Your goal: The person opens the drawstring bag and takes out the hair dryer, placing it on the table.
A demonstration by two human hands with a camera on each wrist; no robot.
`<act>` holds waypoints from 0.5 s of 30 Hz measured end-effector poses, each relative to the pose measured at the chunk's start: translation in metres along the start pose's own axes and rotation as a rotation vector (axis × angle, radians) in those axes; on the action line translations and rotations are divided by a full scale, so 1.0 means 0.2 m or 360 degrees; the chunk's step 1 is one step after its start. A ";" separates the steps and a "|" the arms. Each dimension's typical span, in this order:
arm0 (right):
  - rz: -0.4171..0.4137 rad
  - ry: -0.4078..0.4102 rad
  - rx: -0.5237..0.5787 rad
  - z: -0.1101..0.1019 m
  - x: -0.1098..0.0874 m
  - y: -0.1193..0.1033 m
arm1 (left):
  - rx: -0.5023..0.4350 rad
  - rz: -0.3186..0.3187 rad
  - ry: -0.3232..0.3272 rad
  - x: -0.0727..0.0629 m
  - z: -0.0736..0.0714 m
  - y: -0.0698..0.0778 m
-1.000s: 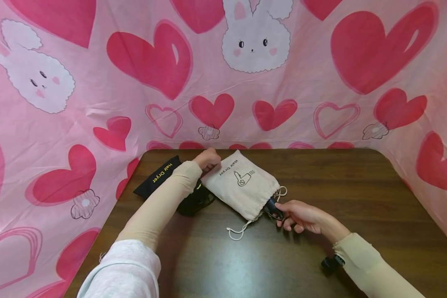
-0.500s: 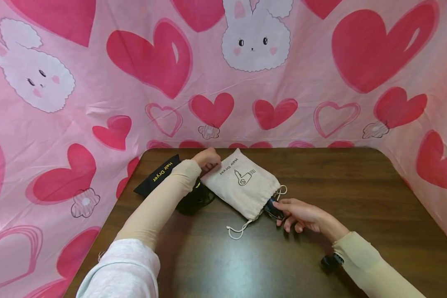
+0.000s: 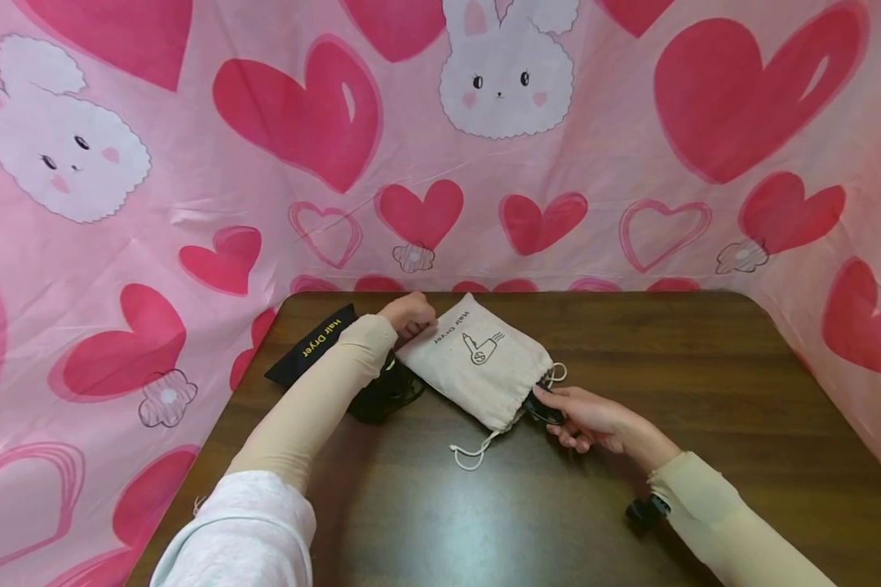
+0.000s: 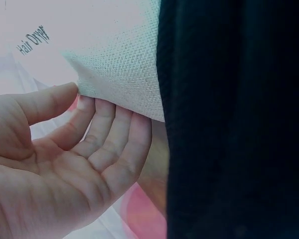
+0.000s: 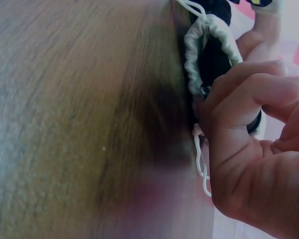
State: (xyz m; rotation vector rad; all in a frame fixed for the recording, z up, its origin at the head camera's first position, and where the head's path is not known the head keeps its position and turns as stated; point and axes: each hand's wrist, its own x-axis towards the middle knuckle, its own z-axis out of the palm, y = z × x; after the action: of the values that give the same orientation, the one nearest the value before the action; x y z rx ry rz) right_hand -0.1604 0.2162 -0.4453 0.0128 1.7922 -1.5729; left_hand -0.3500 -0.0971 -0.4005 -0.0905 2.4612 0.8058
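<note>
Drawstring bag (image 3: 502, 375): one, cream cloth, printed "Hair Dryer" with a line drawing of a dryer; lies aslant at the centre of the frame, gathered mouth towards lower right.
Dark object (image 3: 543, 408): one, glossy, partly inside the mouth of the bag, the rest out of sight.
Left hand (image 3: 411, 315): left of centre, thumb and forefinger pinching the far-left corner of the bag (plainest in the left wrist view).
Right hand (image 3: 595, 418): right of centre, fingers and thumb clamped on the dark object.
White cords (image 3: 470, 465): loose at both sides of the bag's mouth.
Black pouch (image 3: 304, 359): left of centre, yellow "Hair Dryer" lettering, partly behind the left forearm.
Black bundle (image 3: 382, 401): just left of the bag, details unclear.
Table (image 3: 653, 334): brown wood grain, beneath everything.
Backdrop (image 3: 609, 147): pink, hearts and rabbits, upper frame.
</note>
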 end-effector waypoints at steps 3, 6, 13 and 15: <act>-0.0006 -0.0005 0.0009 0.00 0.00 0.00 | -0.0001 0.0015 0.0011 0.00 0.00 0.00; -0.0005 -0.0010 0.0001 0.00 0.00 0.00 | 0.0010 0.0019 0.0009 0.00 0.00 0.00; 0.0000 -0.0063 0.0047 0.00 0.03 0.00 | 0.0044 0.0002 0.0017 -0.02 0.00 0.01; -0.0011 -0.0089 0.0074 0.01 0.03 0.00 | 0.0043 0.0000 0.0017 -0.02 0.00 0.01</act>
State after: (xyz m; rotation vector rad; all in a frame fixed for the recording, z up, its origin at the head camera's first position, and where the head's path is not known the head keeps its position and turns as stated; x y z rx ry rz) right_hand -0.1642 0.2127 -0.4478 -0.0151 1.7144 -1.6040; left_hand -0.3468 -0.0965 -0.3975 -0.0849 2.4815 0.7743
